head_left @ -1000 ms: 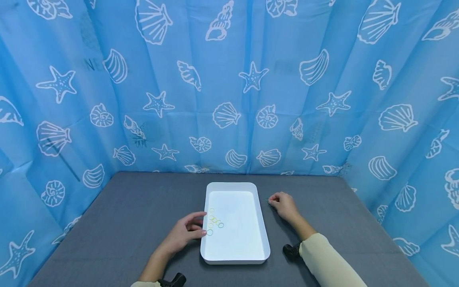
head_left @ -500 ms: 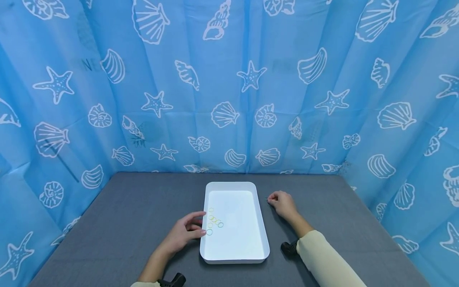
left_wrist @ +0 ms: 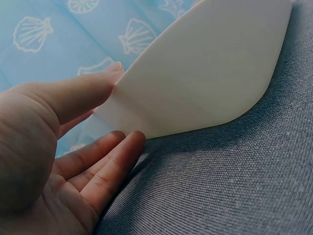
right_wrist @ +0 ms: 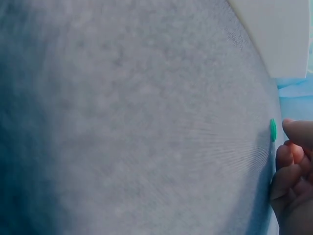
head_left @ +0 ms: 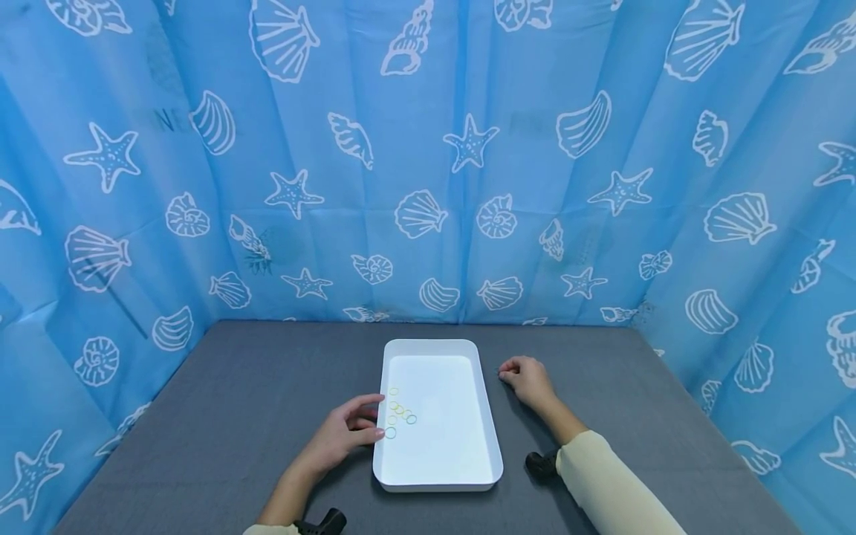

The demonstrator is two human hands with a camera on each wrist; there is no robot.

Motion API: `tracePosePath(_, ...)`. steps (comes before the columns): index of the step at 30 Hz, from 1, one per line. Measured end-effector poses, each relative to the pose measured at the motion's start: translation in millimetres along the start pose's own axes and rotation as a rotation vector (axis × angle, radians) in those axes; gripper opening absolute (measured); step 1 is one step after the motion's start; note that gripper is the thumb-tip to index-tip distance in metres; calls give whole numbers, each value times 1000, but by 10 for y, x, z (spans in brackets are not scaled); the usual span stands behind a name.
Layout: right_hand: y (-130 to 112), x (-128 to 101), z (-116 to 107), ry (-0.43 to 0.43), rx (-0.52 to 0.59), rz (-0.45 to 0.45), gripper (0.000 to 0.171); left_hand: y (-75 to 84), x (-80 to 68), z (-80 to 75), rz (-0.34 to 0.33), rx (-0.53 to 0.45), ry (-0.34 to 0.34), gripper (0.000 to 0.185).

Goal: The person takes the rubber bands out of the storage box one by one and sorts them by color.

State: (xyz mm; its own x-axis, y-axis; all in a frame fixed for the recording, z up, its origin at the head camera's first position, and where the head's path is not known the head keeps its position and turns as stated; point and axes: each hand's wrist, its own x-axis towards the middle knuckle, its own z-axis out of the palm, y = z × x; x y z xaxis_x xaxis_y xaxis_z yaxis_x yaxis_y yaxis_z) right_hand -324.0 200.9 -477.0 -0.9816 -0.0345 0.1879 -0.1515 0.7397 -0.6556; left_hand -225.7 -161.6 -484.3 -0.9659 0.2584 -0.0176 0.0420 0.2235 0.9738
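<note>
I count several bands already in the tray, my left hand spread against its side, while my right hand, fingers curled, touches a green band beside the tray, not yet pinched.

right wrist view blurred, green ring tiny, right hand cut off

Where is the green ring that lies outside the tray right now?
In the right wrist view the green ring lies on the grey table at the right hand's fingertips, to the right of the white tray.
</note>
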Motion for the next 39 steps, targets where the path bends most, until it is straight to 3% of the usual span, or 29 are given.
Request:
tracePosePath(8,-39,-49,-62,29,141,-3,5,-28,9,-1,0,0,-4,59)
tracePosePath(24,-371,-122,-187,-14,214,-14,10,-3,8,-11,-5,-5,-9,60)
tracePosePath(39,-651,-102,-69,-83,266,19,12,-19,15,-4,20,-3,0,60)
